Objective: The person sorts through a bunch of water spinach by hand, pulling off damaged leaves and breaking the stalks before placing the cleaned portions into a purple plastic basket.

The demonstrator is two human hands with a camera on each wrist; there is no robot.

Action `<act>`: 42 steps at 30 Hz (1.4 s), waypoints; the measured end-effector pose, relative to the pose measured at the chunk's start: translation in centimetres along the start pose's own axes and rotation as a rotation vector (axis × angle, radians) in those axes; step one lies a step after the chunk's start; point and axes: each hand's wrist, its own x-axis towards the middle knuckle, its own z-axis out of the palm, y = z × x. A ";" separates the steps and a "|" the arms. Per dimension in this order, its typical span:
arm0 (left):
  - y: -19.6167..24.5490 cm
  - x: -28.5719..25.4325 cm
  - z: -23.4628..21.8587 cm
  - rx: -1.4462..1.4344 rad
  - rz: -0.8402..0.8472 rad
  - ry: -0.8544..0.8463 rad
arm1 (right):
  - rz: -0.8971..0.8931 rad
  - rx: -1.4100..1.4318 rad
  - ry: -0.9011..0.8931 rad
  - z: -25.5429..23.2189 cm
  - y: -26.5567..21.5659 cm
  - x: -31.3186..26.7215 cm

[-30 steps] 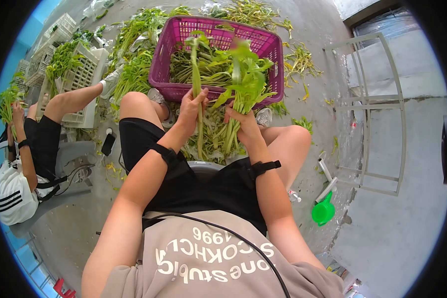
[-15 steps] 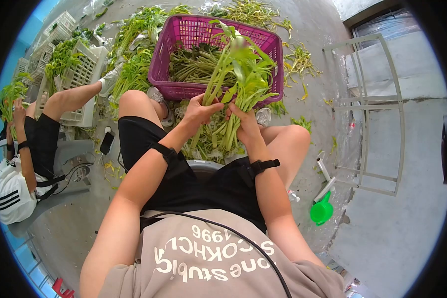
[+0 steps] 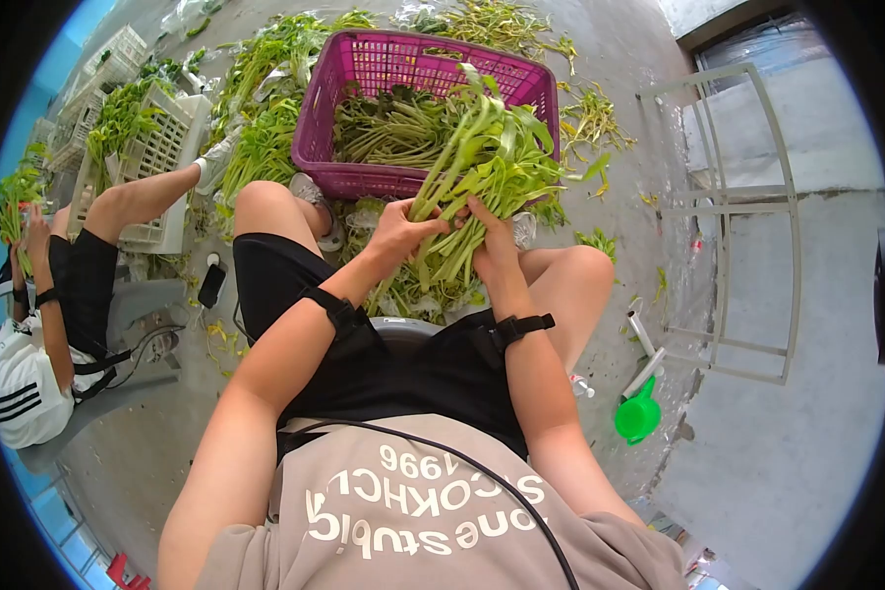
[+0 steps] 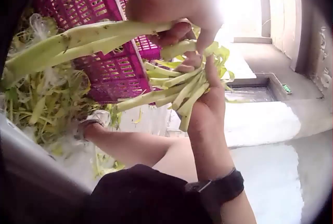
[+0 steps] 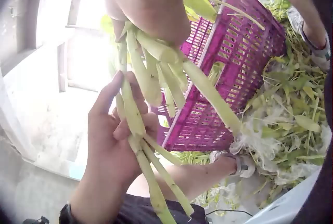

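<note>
Both hands meet in front of the purple crate in the head view. My left hand (image 3: 401, 234) grips a few pale-green stalks of leafy greens (image 5: 150, 177), their cut ends slanting down in the right wrist view. My right hand (image 3: 496, 241) holds a thicker bunch of the same greens (image 3: 511, 182), its leaves spreading up and to the right over the crate's near corner. The stalks of both hands cross between the fingers. Seen from the left wrist, the right hand (image 4: 208, 109) wraps the bunch from below, stem ends fanned toward the lower left.
The purple crate (image 3: 364, 180) has more greens (image 3: 393, 133) lying in it. Leaf scraps (image 3: 413, 290) cover the floor between the feet. Heaps of greens (image 3: 270, 147) lie left of the crate. Another person (image 3: 54, 324) sits at far left beside white crates (image 3: 172, 147). A metal frame (image 3: 728, 211) stands right.
My left hand has moved right, bringing its stalks from apart and upright to against the right hand's bunch. The bunch has tilted further right.
</note>
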 end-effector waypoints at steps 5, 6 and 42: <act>0.7 0.4 -0.7 0.036 -0.009 0.070 | -0.089 0.047 0.126 -0.3 -0.6 0.4; 1.0 0.3 -0.7 0.010 0.003 0.069 | -0.099 0.038 0.162 -0.3 -0.8 0.5; 3.1 0.1 -4.5 -0.248 0.124 -0.039 | -0.038 -0.020 0.055 0.3 -1.8 -0.7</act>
